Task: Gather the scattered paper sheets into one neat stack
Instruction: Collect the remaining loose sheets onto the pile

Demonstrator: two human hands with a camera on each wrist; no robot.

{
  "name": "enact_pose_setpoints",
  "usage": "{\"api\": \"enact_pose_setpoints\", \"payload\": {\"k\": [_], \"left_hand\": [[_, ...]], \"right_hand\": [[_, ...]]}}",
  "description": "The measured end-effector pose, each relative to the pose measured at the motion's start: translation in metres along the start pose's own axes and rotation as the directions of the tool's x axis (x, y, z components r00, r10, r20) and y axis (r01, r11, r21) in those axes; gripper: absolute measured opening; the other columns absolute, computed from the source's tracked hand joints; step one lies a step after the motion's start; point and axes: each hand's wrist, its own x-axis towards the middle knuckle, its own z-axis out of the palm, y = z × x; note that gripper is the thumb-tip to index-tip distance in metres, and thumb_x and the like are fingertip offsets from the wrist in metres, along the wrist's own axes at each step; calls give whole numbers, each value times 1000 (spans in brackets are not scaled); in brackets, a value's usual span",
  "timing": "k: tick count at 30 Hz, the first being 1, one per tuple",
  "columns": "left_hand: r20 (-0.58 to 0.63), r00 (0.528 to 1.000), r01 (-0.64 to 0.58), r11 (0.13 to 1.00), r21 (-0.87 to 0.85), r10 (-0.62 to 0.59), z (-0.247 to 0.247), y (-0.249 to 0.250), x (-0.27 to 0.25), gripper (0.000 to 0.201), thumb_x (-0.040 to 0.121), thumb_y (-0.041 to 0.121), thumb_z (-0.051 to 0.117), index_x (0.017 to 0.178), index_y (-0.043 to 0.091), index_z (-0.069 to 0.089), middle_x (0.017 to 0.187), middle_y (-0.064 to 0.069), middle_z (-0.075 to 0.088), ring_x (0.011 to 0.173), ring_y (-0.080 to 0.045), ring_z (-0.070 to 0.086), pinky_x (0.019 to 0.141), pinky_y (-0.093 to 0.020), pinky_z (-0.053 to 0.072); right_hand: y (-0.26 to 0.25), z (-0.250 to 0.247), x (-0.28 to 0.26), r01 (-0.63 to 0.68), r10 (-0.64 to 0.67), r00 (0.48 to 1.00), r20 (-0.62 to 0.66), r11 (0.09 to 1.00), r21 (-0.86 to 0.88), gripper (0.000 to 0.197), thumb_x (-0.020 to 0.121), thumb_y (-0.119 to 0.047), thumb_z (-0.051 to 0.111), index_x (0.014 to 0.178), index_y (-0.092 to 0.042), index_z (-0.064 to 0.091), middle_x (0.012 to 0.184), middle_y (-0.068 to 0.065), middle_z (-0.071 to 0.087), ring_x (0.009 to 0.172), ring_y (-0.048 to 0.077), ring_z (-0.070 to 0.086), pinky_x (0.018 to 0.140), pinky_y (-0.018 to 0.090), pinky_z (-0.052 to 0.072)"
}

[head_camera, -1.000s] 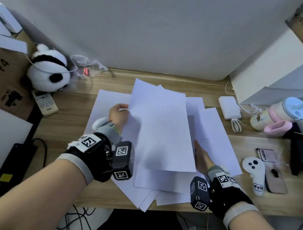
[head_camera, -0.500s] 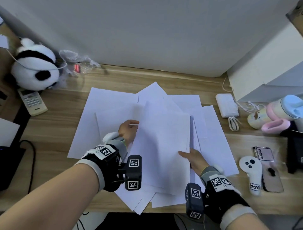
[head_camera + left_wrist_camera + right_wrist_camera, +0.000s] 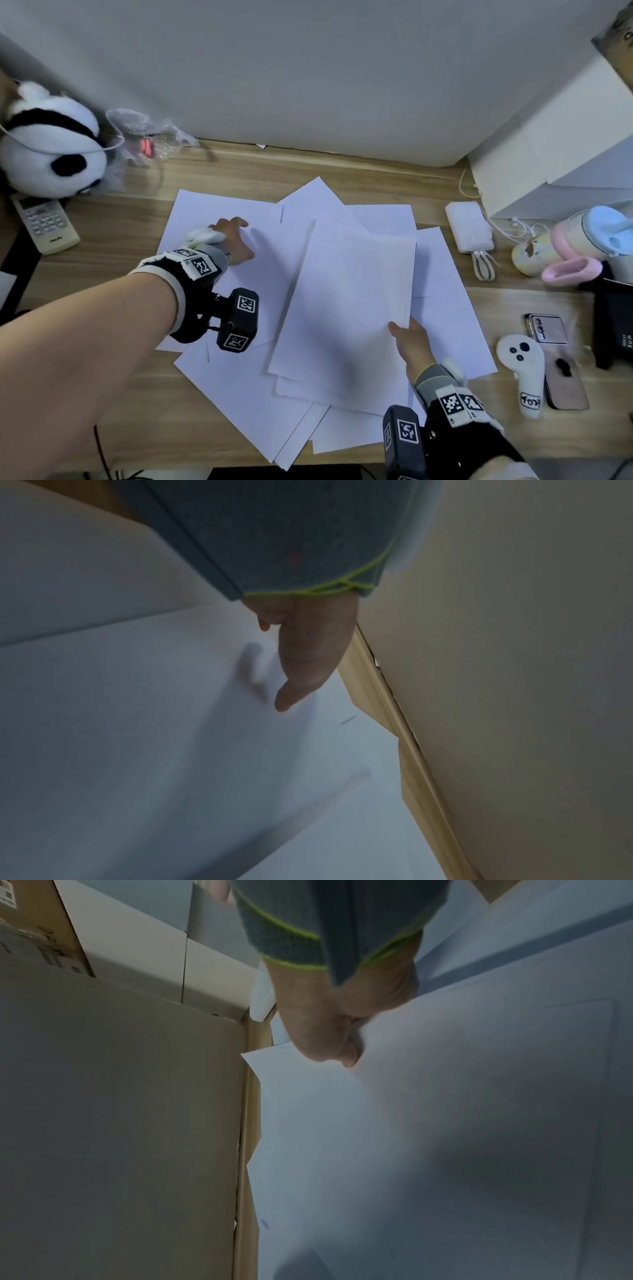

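Several white paper sheets (image 3: 239, 394) lie fanned and overlapping on the wooden desk (image 3: 102, 404). My right hand (image 3: 409, 337) pinches the right edge of a small bundle of sheets (image 3: 346, 308), thumb on top; the right wrist view shows that bundle (image 3: 445, 1096) gripped between thumb and fingers of the right hand (image 3: 342, 1042). My left hand (image 3: 234, 240) hovers with relaxed fingers just above the far-left sheet (image 3: 205, 212), holding nothing. In the left wrist view the left hand (image 3: 301, 664) hangs over white paper (image 3: 171, 750) with the thumb pointing down.
A panda plush (image 3: 48, 150) and a remote control (image 3: 44, 222) sit at the far left. A power bank (image 3: 469, 226), cups (image 3: 589, 240), a white controller (image 3: 522, 370) and phones (image 3: 561, 377) crowd the right side. A white box (image 3: 548, 154) stands at the back right.
My left hand let go of the bundle and moved left and away over the far-left sheet. The right hand kept its grip on the bundle, which lowered toward the desk.
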Motion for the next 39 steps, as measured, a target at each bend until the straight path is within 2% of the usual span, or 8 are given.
{"api": "enact_pose_setpoints", "payload": {"k": [10,13,18,22,24,27,33,39], "left_hand": [[109,994,3,998,61,-10,-24,12,-14,37,91,24,53,122,4,54,118,-13,60,99,-29,57,80,-31,40],[-32,999,-6,993,116,10,-53,14,-27,9,96,13,44,91,8,50,83,-8,52,79,-23,48,77,-29,34],[-326,945,-122,960,-251,35,-87,22,-63,39,91,8,42,128,12,55,124,-13,61,114,-33,56,81,-27,42],[-283,937,-347,657,-670,206,-97,27,-91,35,87,4,46,114,15,65,108,-10,67,97,-27,62,80,-20,50],[-214,952,-296,489,-820,218,-93,22,-99,33,88,5,51,116,13,64,111,-13,69,98,-28,65,94,-37,51],[-169,966,-235,393,-889,194,-66,18,-100,19,90,5,55,98,17,68,81,5,75,75,-11,68,82,-27,54],[-136,986,-166,512,-842,97,10,19,-104,20,89,3,56,100,20,56,71,12,59,64,-3,61,51,-1,43],[94,995,54,660,-749,26,75,21,-93,46,91,11,56,135,1,49,134,-13,55,124,-30,53,100,-33,44]], "right_hand": [[-1,-1,-1,-20,20,1000,15,1000,-1,39,92,-1,45,131,-3,51,120,14,60,97,24,52,84,30,40],[-4,0,-6,-14,14,1000,14,1000,-16,38,92,-1,45,129,-1,52,129,18,59,99,26,54,87,31,42],[-7,4,-15,-16,17,1000,10,998,-53,38,93,0,43,130,0,51,131,18,57,115,34,55,92,35,42],[-8,4,-20,-10,12,999,47,999,-39,39,92,2,42,130,0,51,122,14,59,104,28,54,90,33,42],[-6,3,-23,-28,28,997,76,1000,-5,37,91,-3,45,127,-3,53,110,11,60,98,27,55,81,34,44],[-2,0,-22,-91,76,989,128,989,113,35,96,-23,45,125,-5,52,109,14,61,99,29,56,88,38,43],[2,-4,-20,-193,144,976,161,913,358,63,93,-58,31,128,-10,53,126,11,61,120,30,55,104,41,42],[2,-1,-22,-167,71,965,252,909,381,43,94,-41,47,128,-16,53,125,9,63,115,28,59,101,44,44]]}}
